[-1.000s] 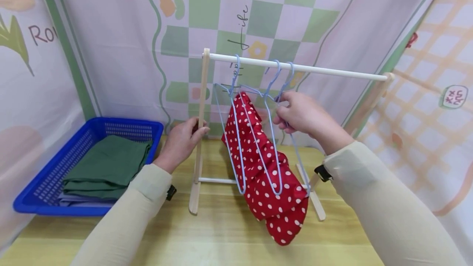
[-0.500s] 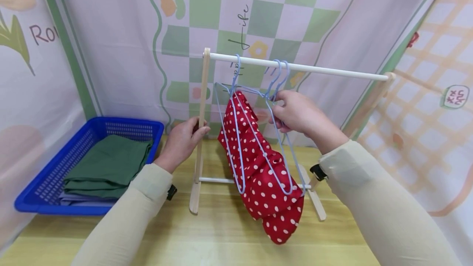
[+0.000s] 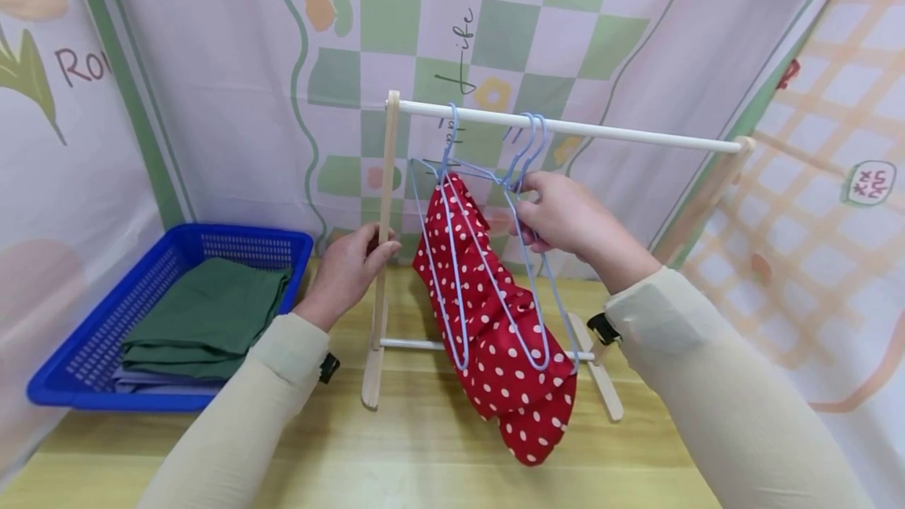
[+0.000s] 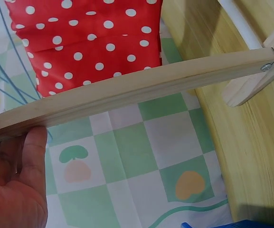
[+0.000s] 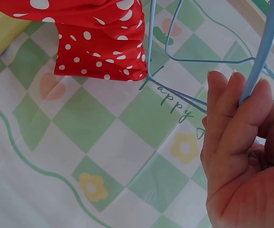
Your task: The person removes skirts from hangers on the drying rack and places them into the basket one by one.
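Observation:
My left hand [image 3: 346, 269] grips the left wooden upright [image 4: 127, 83] of a small clothes rack, fingers on one side and thumb across the front. Below the neck of the rightmost blue hanger [image 5: 266, 47], my right hand [image 3: 569, 217] pinches the wire. That hanger's hook stays over the white rail [image 3: 636, 134]. A red garment with white dots [image 3: 526, 399] hangs slanted behind the hanger wires, its lower end toward the right front. Two more blue hangers share the rail: a left hanger [image 3: 455, 126] near the upright, and a middle hanger [image 3: 522, 151] close beside the held one.
On the left, a blue plastic basket [image 3: 53, 383] holds folded green cloth [image 3: 205, 313] over a pale purple cloth [image 3: 166, 385]. The rack stands on a wood-grain table [image 3: 396, 454]. Behind it hangs a printed curtain [image 3: 233, 100] with green checks.
My right hand has slid its hanger leftward along the rail, up close to the middle hanger. The red garment has shifted left with it. The left hand keeps its place on the upright.

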A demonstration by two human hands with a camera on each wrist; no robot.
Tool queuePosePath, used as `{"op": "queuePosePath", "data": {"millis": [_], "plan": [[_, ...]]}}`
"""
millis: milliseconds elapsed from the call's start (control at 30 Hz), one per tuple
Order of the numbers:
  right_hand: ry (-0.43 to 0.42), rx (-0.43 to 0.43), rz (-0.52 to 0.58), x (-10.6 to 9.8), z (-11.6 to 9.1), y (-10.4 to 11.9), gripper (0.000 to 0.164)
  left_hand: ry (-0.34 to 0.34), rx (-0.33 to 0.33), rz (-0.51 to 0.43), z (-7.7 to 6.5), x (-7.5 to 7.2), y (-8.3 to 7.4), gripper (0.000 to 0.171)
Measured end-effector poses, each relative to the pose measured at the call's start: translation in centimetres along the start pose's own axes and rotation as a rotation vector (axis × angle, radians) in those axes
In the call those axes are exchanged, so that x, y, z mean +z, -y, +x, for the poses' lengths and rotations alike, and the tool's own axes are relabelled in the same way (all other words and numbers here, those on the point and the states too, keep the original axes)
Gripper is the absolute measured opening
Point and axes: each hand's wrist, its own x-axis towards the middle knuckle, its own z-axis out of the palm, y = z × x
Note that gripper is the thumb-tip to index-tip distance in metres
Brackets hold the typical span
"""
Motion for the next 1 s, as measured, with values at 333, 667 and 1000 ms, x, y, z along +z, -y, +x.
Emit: {"op": "queuePosePath", "data": {"millis": [333,667,1000], "plan": [[-0.002,-0.002,0.002,0.0,0.1,-0.1,0.035,-0.004,-0.036,-0.056,-0.1,0.1,-0.2,0.040],[0.002,-0.001,0.014,0.0,0.2,-0.1,0.036,-0.091,-0.087,-0.183,-0.9,0.9,-0.4,0.053],[0.008,0.000,0.033,0.0,0.2,-0.2,0.036,-0.444,-0.023,-0.160,-3.9,3.0,-0.2,0.031]]}}
